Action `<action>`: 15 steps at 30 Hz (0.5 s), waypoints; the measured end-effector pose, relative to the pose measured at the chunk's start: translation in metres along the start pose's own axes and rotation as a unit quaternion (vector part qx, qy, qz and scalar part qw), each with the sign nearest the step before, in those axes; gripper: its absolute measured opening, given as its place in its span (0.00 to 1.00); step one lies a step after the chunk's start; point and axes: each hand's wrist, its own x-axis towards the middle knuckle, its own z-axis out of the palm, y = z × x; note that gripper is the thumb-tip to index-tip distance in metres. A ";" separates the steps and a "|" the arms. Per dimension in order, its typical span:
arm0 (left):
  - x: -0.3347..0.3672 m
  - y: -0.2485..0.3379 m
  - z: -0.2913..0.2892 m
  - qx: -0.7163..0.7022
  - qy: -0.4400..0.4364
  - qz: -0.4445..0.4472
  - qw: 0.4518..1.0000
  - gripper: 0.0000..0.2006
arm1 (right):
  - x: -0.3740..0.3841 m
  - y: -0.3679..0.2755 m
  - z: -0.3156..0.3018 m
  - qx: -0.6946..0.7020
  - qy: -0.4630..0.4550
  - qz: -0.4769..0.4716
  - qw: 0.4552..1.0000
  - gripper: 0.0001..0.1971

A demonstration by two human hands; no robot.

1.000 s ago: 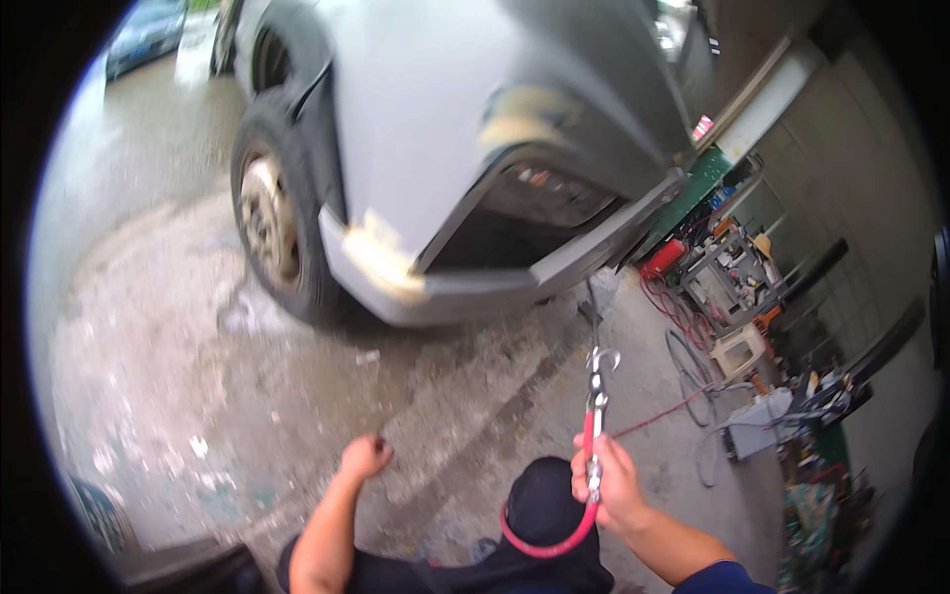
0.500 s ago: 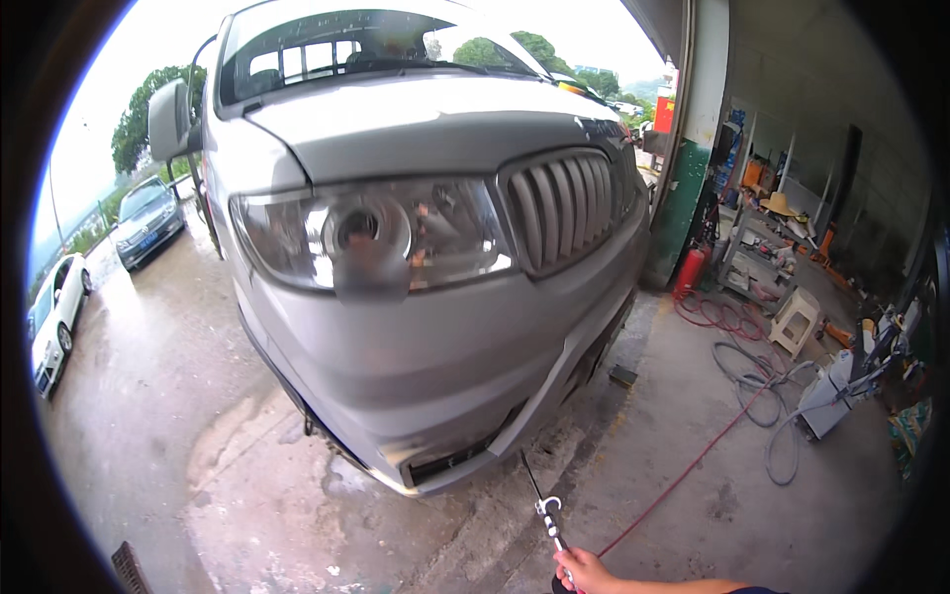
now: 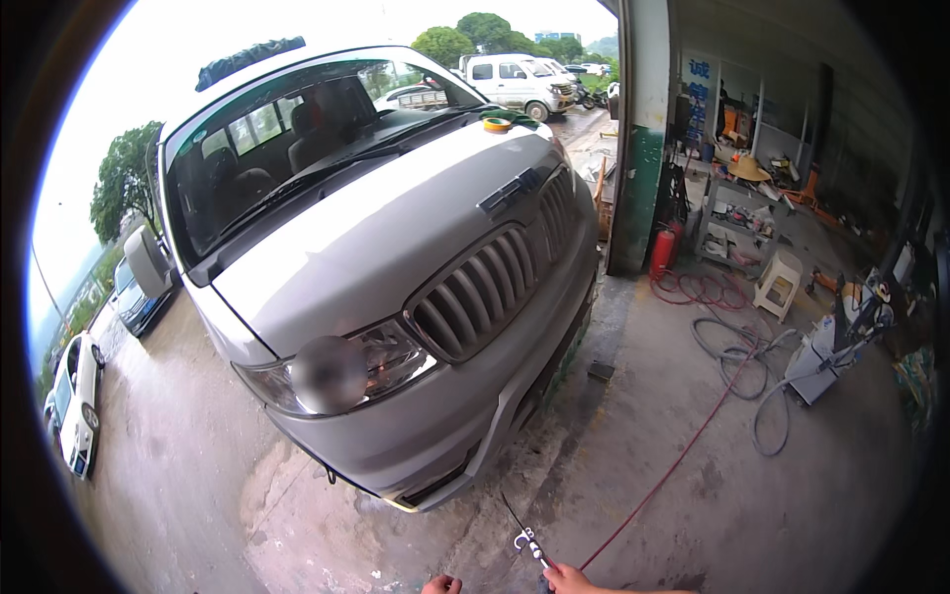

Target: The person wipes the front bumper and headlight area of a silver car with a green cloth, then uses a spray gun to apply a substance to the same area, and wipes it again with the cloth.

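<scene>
At the lower edge, my right hand (image 3: 568, 580) is closed around the handle of an air blow gun (image 3: 532, 546). Its hook curves out at the side, and a thin dark nozzle (image 3: 512, 512) points away toward the vehicle's bumper (image 3: 495, 408), apart from it. A red air hose (image 3: 661, 473) runs from near this hand back across the floor. My left hand (image 3: 442, 586) just enters the picture, its fingers curled; whether they hold anything is hidden. Ahead stands the grey and white front of a truck (image 3: 366, 238). A blurred patch covers part of its headlight (image 3: 391, 358).
A yellow-green tape roll (image 3: 497, 125) lies on the hood. To the right are coiled hoses, a beige stool (image 3: 779, 280), a grey machine (image 3: 823, 358), a fire extinguisher (image 3: 663, 251) and a cluttered shelf (image 3: 737, 223). Parked cars stand at the left, including a white one (image 3: 77, 401).
The view has shifted, so more of the hood and windshield shows. My left hand has come into the picture. My right hand still holds the blow gun, now lower and slightly left.
</scene>
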 end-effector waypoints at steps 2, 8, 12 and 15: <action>0.000 -0.022 0.013 0.058 -0.023 0.031 0.998 0.23 | -0.001 -0.003 -0.011 -0.081 0.027 -0.068 0.994 0.16; -0.009 0.008 0.004 0.081 -0.121 0.093 0.985 0.23 | -0.041 -0.072 -0.086 0.063 -0.014 0.037 0.997 0.25; 0.036 0.048 0.022 0.079 -0.157 0.143 0.974 0.24 | -0.057 -0.075 -0.133 0.156 0.082 0.087 0.981 0.24; 0.080 0.139 0.033 0.064 -0.121 0.193 0.972 0.18 | -0.050 -0.074 -0.179 0.255 0.130 0.130 0.949 0.16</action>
